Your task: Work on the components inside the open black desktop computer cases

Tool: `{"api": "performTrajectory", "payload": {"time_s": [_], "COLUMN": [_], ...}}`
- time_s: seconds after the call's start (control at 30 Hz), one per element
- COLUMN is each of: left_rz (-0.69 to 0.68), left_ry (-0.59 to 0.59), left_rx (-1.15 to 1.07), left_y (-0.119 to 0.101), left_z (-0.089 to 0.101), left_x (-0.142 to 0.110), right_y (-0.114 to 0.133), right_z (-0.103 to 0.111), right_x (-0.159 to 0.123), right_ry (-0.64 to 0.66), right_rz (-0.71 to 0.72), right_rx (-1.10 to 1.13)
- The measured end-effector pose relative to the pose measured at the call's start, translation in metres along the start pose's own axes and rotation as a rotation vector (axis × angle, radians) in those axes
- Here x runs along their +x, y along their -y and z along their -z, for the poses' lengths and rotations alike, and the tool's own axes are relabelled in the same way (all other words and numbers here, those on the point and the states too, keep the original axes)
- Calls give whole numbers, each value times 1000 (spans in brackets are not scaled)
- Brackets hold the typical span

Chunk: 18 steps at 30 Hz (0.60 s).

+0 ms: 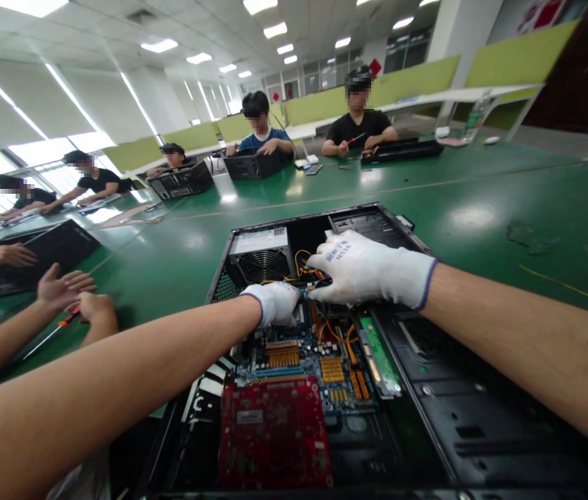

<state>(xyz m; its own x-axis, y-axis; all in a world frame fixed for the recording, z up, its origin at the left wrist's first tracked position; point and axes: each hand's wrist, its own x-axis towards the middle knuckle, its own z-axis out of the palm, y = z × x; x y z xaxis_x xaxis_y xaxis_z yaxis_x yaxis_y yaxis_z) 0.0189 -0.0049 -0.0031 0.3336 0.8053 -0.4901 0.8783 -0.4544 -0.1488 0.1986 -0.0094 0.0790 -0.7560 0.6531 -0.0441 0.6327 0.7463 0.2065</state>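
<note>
An opened computer case [432,423] lies on its side in front of me, with a blue motherboard [301,351] inside. My left hand [278,304], in a white glove, is closed at the board's upper part; its fingertips are hidden. My right hand [361,267], also gloved, reaches in from the right. Its thumb and forefinger are around a bundle of thin power cables [301,262] beside the power supply [263,253]. Closer to me, a red expansion card [274,434] sits on the board. A green circuit board [381,357] lies right of the motherboard.
On the left, a co-worker's hands [99,309] hold an orange-handled screwdriver [67,319] near another black case [28,257]. Across the green table [471,187] several people work on cases. A yellow cable tie [568,285] lies on the right.
</note>
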Motion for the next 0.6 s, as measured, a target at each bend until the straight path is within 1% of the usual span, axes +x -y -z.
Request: {"api": "performTrajectory", "payload": {"time_s": [0.23,0.37,0.5,0.6], "left_rz": [-33,-28,-17,-21], "left_ry": [45,42,17,-12], "left_rx": [21,22,3,-13], "left_y": [-3,-2,-4,-5], "left_z": [7,9,14,20], "left_x": [1,0,-9,-22], "right_y": [0,-1,-3,-3], "right_z": [1,2,0,0], "right_x": [0,-1,0,-1], "right_ry": [15,24,20,-4], "right_rz": [12,10,7,9], "right_rx": [9,14,23,50]}}
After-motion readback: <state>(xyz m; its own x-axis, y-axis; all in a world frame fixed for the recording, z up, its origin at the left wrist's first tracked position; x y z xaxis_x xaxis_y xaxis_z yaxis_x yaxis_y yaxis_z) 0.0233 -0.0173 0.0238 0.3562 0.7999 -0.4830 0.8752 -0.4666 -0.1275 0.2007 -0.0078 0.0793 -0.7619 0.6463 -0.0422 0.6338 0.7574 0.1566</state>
